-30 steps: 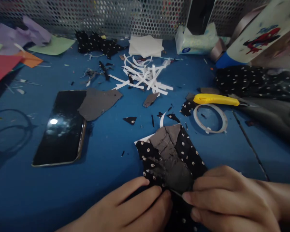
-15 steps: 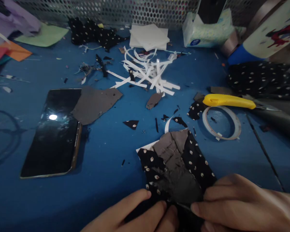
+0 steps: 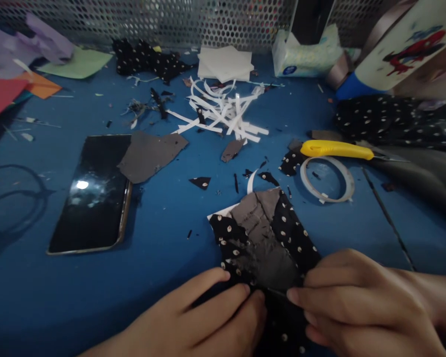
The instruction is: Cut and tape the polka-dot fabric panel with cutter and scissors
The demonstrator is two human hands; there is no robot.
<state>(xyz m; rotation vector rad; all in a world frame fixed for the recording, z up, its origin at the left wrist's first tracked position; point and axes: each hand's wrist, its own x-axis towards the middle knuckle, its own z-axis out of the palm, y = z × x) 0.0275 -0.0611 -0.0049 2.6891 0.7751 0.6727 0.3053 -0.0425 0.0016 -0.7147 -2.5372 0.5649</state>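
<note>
A black fabric piece with white dots [image 3: 296, 233] lies at the bottom middle, its two sides turned inward over a creased dark grey patch [image 3: 275, 265]. A white edge shows at its upper left corner. My left hand [image 3: 208, 312] is closed on the near left part, fingertips pressed against the cloth. On the near right edge, my right hand [image 3: 360, 297] pinches the fabric with thumb and bent fingers. Between the hands runs a fold, and more dotted cloth hangs toward me below it. What lies under the fingers is hidden.
A smartphone [image 3: 91, 208] lies left, partly under a grey scrap [image 3: 152, 156]. To the right are a tape roll [image 3: 351, 186] and a yellow utility knife [image 3: 336, 148], blade showing. White strips [image 3: 226, 111] and a tissue pack [image 3: 306, 54] sit farther back, before a perforated metal panel [image 3: 163, 22].
The camera view has shifted slightly. Both hands stay on the fabric piece and appear a little higher in the picture, with more dotted cloth showing below the fold.
</note>
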